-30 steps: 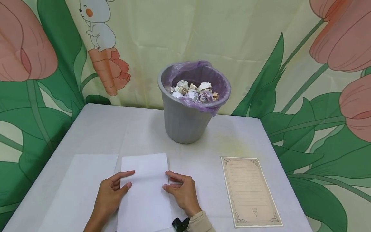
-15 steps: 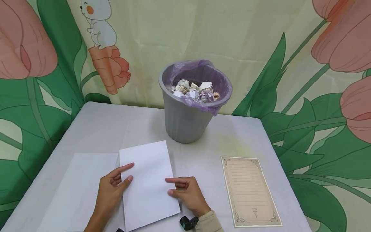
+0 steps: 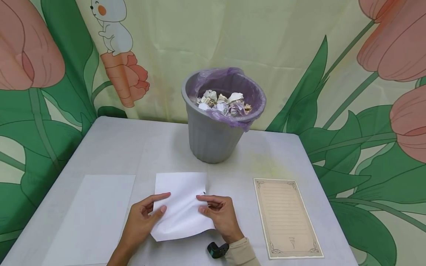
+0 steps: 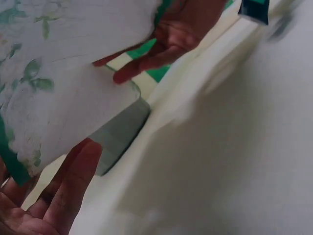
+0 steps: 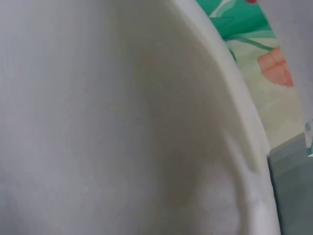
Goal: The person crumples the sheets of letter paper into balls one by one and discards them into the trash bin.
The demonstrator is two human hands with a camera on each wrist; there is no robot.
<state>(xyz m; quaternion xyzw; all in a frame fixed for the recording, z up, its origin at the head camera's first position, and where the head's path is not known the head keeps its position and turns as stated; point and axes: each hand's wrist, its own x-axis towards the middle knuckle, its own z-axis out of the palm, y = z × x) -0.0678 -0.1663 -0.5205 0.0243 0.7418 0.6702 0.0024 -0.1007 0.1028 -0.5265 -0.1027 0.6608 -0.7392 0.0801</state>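
Both hands hold a sheet of paper (image 3: pixel 181 214) by its opposite side edges, above the near middle of the table. The left hand (image 3: pixel 141 221) pinches the left edge between thumb and fingers; the right hand (image 3: pixel 221 216) pinches the right edge. Towards me the sheet's face is white and bowed, with its lower edge curving. Its underside, in the left wrist view, carries a pale print of green leaves (image 4: pixel 38 76). There the left thumb (image 4: pixel 80 169) shows at the lower left and the right hand's fingers at the top. The right wrist view catches mostly tablecloth.
A grey waste bin (image 3: pixel 214 144) with a purple liner (image 3: pixel 254 98) stands at the back, holding crumpled paper (image 3: pixel 221 103). A white sheet (image 3: pixel 93 218) lies on the left of the table, a lined, bordered sheet (image 3: pixel 289 218) on the right. A printed curtain (image 3: pixel 159 74) hangs behind.
The sheet was first upright in view, then turned slightly and shifted up; now it lies further right, bowed and foreshortened. Both hands have moved right with it, the left more, and are closer together.
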